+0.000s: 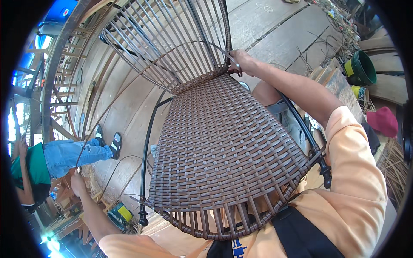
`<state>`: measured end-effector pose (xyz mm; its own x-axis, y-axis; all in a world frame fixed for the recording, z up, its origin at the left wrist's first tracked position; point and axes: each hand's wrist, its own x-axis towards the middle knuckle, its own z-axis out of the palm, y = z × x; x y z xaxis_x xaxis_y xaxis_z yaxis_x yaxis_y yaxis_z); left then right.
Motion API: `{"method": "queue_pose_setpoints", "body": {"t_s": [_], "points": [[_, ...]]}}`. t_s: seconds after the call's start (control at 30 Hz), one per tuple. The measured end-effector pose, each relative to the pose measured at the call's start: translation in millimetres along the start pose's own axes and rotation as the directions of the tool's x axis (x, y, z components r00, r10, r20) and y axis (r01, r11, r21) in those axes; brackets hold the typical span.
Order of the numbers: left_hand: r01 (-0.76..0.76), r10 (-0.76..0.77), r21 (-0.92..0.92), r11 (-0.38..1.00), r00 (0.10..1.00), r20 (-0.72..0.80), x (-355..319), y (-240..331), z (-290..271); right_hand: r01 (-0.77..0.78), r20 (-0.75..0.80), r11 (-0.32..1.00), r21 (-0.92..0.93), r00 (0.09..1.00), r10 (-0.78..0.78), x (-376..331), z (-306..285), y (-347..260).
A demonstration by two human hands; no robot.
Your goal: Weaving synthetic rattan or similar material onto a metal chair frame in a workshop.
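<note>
A brown woven wicker chair (pixel 223 142) lies tilted across my lap, its seat toward me and its slatted backrest (pixel 172 47) pointing away. Black metal legs (pixel 148 137) run along both sides of the seat. My left hand (pixel 78 184), out to the left, is closed on a long brown wicker strand (pixel 112 102). That strand arcs over the backrest slats toward my right hand. Where backrest and seat meet on the right, my right hand (pixel 244 62) grips the chair's edge with curled fingers. Its fingertips are partly hidden, and the strand's end lies beside them.
At left stands another person (pixel 71 157) in jeans and sandals. A wooden rack (pixel 64 86) is behind. Green buckets (pixel 361 69) stand at right and lower left (pixel 120 215). A red cap (pixel 383 121) and cut strands (pixel 393 167) lie at right. The floor (pixel 279 36) is planked.
</note>
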<state>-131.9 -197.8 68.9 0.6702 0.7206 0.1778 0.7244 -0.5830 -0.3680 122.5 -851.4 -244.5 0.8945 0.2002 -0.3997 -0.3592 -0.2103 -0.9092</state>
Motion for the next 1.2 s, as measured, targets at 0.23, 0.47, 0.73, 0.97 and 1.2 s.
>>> {"method": "queue_pose_setpoints", "body": {"t_s": [0.23, 0.47, 0.73, 0.97, 1.2], "points": [[0.132, -0.156, 0.248, 0.960, 0.985, 0.079, 5, -158, -11, -0.093, -0.050, 0.986, -0.136, 0.995, 0.087, -9, -3, -18], [-0.116, 0.077, 0.098, 0.988, 0.937, 0.341, 37, -124, 52, -0.093, 0.044, 0.993, -0.075, 0.994, 0.096, -23, 5, -36], [-0.851, 0.840, -0.312, 0.422, 0.497, -0.220, -74, 359, 52, -0.057, 0.012, 0.994, 0.096, 0.998, 0.056, -32, -6, -32], [-0.675, 0.850, -0.548, 0.494, 0.508, 0.140, -90, 400, 44, -0.062, 0.101, 0.998, 0.016, 0.993, 0.060, -38, -4, -41], [-0.853, 0.869, -0.190, 0.486, 0.496, -0.003, -74, 361, 52, -0.005, -0.034, 0.974, -0.226, 0.999, -0.003, -22, -6, -34]]}}
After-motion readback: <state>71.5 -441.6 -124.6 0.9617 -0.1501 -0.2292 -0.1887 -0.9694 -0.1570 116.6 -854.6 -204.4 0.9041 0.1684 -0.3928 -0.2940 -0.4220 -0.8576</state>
